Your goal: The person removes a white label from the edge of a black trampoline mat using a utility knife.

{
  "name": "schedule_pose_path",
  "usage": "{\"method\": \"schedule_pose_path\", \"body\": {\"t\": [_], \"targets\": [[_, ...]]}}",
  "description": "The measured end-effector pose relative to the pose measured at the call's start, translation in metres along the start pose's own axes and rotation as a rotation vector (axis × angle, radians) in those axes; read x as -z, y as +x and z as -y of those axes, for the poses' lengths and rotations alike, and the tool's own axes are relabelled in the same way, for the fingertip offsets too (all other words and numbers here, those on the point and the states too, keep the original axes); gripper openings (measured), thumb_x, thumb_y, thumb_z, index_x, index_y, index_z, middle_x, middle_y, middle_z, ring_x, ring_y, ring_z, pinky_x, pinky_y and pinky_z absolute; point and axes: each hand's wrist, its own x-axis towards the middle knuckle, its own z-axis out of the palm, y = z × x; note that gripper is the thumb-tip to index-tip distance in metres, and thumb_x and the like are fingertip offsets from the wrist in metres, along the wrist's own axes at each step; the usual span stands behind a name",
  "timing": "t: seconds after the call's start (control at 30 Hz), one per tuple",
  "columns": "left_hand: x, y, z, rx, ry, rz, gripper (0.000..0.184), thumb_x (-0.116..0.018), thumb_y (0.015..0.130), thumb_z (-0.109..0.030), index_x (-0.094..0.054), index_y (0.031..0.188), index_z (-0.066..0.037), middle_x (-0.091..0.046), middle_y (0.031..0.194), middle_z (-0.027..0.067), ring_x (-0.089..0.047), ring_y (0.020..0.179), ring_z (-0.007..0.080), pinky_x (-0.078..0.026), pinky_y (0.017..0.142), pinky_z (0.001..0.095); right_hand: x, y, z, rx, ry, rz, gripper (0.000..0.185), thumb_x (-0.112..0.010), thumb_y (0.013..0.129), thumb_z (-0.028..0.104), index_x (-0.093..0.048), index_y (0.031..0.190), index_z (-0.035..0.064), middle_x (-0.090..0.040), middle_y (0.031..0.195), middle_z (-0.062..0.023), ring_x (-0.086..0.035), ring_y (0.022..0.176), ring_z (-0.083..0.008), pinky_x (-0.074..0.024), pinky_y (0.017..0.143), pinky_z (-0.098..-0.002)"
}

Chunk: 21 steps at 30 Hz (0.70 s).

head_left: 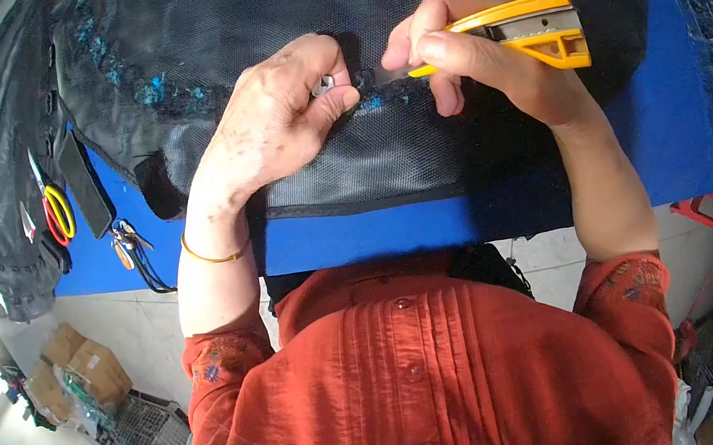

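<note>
Two bare hands work over black mesh fabric (366, 169) spread on a blue table (358, 233). The left hand (285, 107) is curled closed, a small silvery piece (321, 86) showing inside its fingers; the right hand (480, 56) grasps a yellow-and-metal hand tool (574, 45), its tip at the blue-flecked seam.

Before you, the mesh fabric (321, 177) lies on the table (359, 236), across the top centre of the frame, with scraps (155, 90) on it at upper left, centre and upper right. At left in the frame you have the scissors (56, 211), then the phone (85, 185) just to their right, and the keys (126, 242) just below the phone. On the floor (137, 320) at lower left, your boxes (96, 368) sit above and left of a wire basket (151, 428)
</note>
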Motion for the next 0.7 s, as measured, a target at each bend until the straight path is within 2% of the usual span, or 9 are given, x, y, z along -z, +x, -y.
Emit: {"method": "schedule_pose_path", "body": {"t": [0.13,0.2,0.57,0.7], "targets": [[0.001,-0.001,0.002,0.008,-0.010,0.001,0.018,-0.074,0.085,-0.008,-0.058,0.091,-0.001,-0.057,0.081,0.0141,-0.059,0.074,0.0341,-0.048,0.067,0.0414,0.000,0.002,-0.001,0.051,-0.062,-0.040,0.030,-0.063,0.101,0.033,-0.067,0.099,0.0031,-0.064,0.085,-0.0014,-0.062,0.065,-0.0088,-0.0504,0.058,-0.0244],[0.001,-0.001,0.003,0.018,0.003,0.030,0.019,-0.074,0.090,-0.012,-0.058,0.093,-0.002,-0.058,0.083,0.0112,-0.058,0.077,0.0277,-0.047,0.072,0.0365,0.000,0.003,-0.005,0.037,-0.054,-0.044,0.031,-0.063,0.101,0.034,-0.066,0.100,0.0031,-0.065,0.086,-0.0020,-0.062,0.065,-0.0089,-0.0505,0.058,-0.0245],[-0.001,-0.001,0.003,0.018,-0.002,0.009,0.018,-0.073,0.089,-0.012,-0.058,0.093,-0.003,-0.057,0.081,0.0116,-0.057,0.073,0.0277,-0.047,0.069,0.0374,-0.011,0.001,-0.004,0.001,-0.026,-0.080,0.030,-0.061,0.103,0.032,-0.067,0.100,0.0027,-0.068,0.091,-0.0043,-0.063,0.065,-0.0092,-0.0512,0.057,-0.0246],[-0.001,-0.002,0.005,0.000,0.007,0.001,0.018,-0.073,0.090,-0.012,-0.058,0.093,-0.003,-0.058,0.081,0.0124,-0.057,0.072,0.0281,-0.047,0.067,0.0380,-0.032,-0.006,0.001,-0.052,-0.066,-0.241,0.023,-0.062,0.102,0.026,-0.065,0.099,0.0029,-0.065,0.086,-0.0032,-0.065,0.065,-0.0082,-0.0520,0.057,-0.0234]]}}
